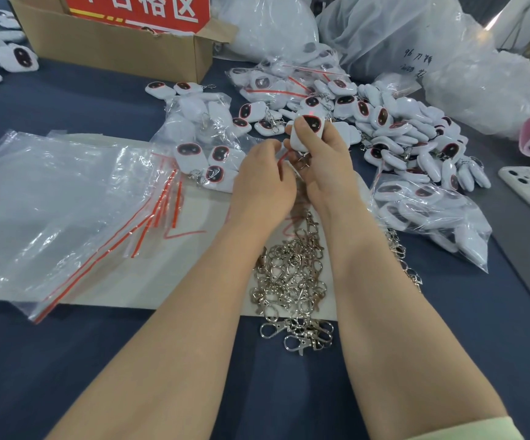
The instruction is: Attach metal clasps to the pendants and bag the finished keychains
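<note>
Right hand (pixel 324 166) fingers grip the pendant (pixel 308 130) upright, long axis near-far, clasp (pixel 303 161) at its near end; left hand (pixel 263 182), just left, apparently pinches a red-edged bag (pixel 284 157).

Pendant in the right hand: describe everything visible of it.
The pendant is white, rounded, glossy like plastic, with a dark oval face ringed in red. It stands upright, face to the camera, its lower half gripped by the right hand. A clasp seems to hang below, mostly hidden. The left hand pinches what looks like a bag strip beside it.
</note>
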Demonstrator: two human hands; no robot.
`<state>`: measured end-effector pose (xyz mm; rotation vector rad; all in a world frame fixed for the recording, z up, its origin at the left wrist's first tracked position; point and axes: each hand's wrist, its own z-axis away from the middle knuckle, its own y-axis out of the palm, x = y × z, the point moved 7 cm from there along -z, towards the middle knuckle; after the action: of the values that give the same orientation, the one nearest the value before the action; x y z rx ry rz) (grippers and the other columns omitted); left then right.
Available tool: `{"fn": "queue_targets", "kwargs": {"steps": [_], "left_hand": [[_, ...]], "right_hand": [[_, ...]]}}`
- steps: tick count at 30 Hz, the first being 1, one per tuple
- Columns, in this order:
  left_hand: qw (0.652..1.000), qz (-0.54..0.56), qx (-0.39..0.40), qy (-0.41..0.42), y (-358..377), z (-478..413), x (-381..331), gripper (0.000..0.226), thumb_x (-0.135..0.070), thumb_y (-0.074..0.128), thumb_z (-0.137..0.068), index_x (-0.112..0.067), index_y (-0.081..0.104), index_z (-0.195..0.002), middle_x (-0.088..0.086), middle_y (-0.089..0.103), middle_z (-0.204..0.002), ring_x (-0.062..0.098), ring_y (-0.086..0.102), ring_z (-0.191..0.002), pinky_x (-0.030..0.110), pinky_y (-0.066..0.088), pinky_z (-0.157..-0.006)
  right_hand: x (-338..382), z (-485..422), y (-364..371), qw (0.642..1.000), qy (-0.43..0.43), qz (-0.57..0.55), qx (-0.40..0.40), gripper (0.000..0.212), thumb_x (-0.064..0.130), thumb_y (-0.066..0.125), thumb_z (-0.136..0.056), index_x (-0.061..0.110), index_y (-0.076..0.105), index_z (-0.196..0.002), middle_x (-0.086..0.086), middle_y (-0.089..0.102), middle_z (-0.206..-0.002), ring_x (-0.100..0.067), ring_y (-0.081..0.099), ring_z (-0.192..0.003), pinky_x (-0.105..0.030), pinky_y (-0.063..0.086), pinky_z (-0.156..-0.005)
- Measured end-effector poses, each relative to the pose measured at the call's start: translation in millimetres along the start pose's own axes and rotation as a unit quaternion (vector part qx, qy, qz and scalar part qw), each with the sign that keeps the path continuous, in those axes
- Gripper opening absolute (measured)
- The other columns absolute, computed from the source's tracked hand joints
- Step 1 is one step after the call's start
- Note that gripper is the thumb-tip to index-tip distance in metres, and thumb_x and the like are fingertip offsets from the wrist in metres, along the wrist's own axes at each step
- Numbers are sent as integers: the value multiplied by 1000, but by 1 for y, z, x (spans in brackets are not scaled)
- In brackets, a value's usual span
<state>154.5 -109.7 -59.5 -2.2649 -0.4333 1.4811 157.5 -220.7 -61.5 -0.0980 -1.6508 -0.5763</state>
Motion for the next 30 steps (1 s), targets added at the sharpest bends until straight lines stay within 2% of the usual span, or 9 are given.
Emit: {"fn": "queue_targets", "kwargs": {"steps": [4, 8, 11, 14, 18, 20, 23, 26, 30], "left_hand": [[1000, 2, 0, 5, 1, 1, 0, 25, -14, 45, -94, -9, 52, -117, 6, 56, -117, 22, 51, -108, 29, 37, -86], [1000, 8, -3, 6, 0, 0, -1, 31, -12, 44, -94, -10, 52, -124, 6, 56, -123, 20, 50, -115, 25, 35, -91], [1000, 12, -5, 7, 0, -1, 0, 29, -12, 44, -94, -11, 52, -122, 3, 56, -123, 17, 49, -115, 19, 31, -87], [1000, 9, -2, 6, 0, -1, 0, 27, -13, 45, -94, -10, 52, -119, 4, 56, -123, 17, 50, -114, 20, 31, -86], [1000, 1, 1, 4, 1, -1, 1, 24, -12, 44, -94, -9, 53, -116, 5, 56, -118, 19, 50, -110, 21, 32, -83], [1000, 4, 1, 3, 0, -1, 0, 22, -11, 44, -93, -10, 53, -114, 5, 56, -115, 19, 51, -108, 21, 33, -82], [1000, 5, 5, -2, -1, 0, 1, 23, -11, 44, -93, -10, 53, -114, 5, 56, -115, 19, 51, -107, 26, 36, -85], [1000, 8, 8, -5, 0, 0, 0, 24, -12, 44, -93, -10, 53, -116, 5, 56, -119, 19, 51, -111, 24, 35, -87], [1000, 7, 15, -2, -1, 1, 0, 28, -7, 46, -90, -11, 53, -117, 5, 56, -120, 20, 51, -113, 21, 32, -85]], "right_hand": [[-8, -3, -1, 999, 36, -30, -8, 16, 15, 53, -98, 11, 63, -87, -4, 68, -85, -14, 61, -71, -25, 52, -65], [-12, -6, 0, 998, 46, -48, -2, 28, 16, 44, -101, 5, 67, -90, -12, 68, -91, -22, 61, -79, -33, 52, -74], [-11, -7, -1, 1000, 19, -4, -4, 33, 15, 44, -101, 11, 69, -80, -7, 71, -81, -21, 62, -75, -34, 52, -74], [-11, -8, -4, 999, 18, 10, -25, 36, 15, 44, -101, 12, 69, -75, -4, 71, -71, -19, 63, -66, -36, 52, -73], [-15, -8, -1, 994, 59, -85, -32, 29, 12, 42, -102, 5, 62, -83, -9, 69, -76, -17, 63, -67, -28, 52, -64], [-16, -6, 2, 990, 73, -116, -23, 23, 5, 42, -101, 1, 61, -87, -12, 66, -81, -19, 62, -70, -32, 52, -72], [-11, -3, 4, 997, 49, -59, 5, 20, -9, 42, -95, 0, 60, -96, -12, 64, -89, -22, 61, -81, -35, 51, -85], [-5, 1, 5, 999, 28, -37, 6, 20, -9, 45, -94, 2, 58, -102, -10, 65, -91, -18, 63, -82, -29, 53, -80], [3, 1, 2, 1000, 20, -6, -12, 23, -11, 46, -93, -6, 53, -115, -14, 64, -95, -17, 64, -79, -26, 54, -75]]}}
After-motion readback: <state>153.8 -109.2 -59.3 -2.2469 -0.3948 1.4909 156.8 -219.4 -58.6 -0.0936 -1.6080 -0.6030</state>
